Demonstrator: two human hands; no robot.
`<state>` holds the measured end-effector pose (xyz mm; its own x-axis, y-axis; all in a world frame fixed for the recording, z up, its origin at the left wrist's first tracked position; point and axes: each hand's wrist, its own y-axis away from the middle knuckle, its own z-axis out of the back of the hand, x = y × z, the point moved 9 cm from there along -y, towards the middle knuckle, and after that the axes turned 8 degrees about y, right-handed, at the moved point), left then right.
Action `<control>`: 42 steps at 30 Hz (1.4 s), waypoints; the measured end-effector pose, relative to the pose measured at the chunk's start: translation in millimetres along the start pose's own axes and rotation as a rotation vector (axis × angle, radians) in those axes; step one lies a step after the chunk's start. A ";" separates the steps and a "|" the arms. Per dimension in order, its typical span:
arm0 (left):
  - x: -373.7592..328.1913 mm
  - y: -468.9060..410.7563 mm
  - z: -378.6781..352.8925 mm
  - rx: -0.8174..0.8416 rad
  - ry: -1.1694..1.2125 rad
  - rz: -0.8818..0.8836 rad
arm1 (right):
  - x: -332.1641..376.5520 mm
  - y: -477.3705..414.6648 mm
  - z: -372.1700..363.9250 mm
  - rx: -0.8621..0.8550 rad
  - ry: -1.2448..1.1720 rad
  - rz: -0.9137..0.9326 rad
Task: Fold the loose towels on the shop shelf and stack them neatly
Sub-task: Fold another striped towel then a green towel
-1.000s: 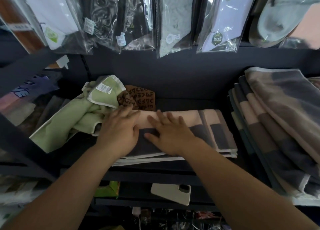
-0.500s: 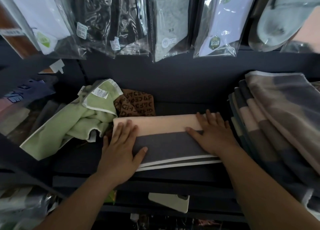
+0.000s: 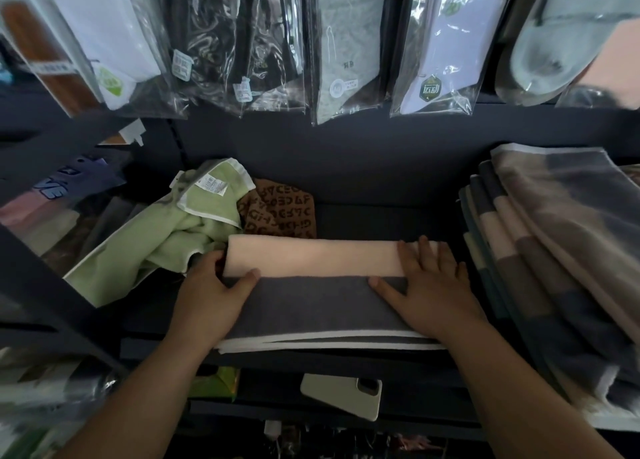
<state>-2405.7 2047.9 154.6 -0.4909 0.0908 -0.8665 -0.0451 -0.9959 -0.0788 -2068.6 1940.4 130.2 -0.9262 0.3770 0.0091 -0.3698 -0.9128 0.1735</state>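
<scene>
A folded pink-and-grey towel (image 3: 311, 285) lies across the middle of the dark shelf (image 3: 381, 216). My left hand (image 3: 211, 299) grips its left end, thumb on top and fingers curled round the edge. My right hand (image 3: 429, 292) lies flat on the towel's right end with straight fingers. A loose, crumpled green towel (image 3: 156, 237) with a label sits to the left. Behind it a brown patterned towel (image 3: 280, 212) lies bunched. A stack of folded pink-and-grey towels (image 3: 554, 250) leans at the right.
Packaged socks in clear bags (image 3: 346, 43) hang above the shelf. A phone (image 3: 343, 394) lies on the lower shelf under the towel, beside a green pack (image 3: 218, 382). More packaged goods (image 3: 52, 195) sit at the far left.
My left hand went from lying flat on the towel to gripping its left end. My right hand slid from the towel's middle to its right end and rests there. The towel now looks flatter and neater.
</scene>
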 end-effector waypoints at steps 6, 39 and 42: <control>-24.5 12.0 0.1 0.073 -0.311 -0.192 | 3.5 17.0 -0.7 0.001 0.021 0.160; -108.3 7.8 -89.9 0.571 -0.158 -0.126 | 43.0 -22.0 37.3 -0.198 -0.069 0.212; -118.6 -19.5 -129.1 0.566 -0.197 -0.134 | -1.7 -6.0 19.7 -0.172 -0.164 -0.141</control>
<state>-2234.2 2056.5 195.3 -0.5983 0.2674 -0.7553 -0.5461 -0.8259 0.1403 -2063.4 1948.3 148.6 -0.8456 0.5099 0.1582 -0.5143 -0.8575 0.0147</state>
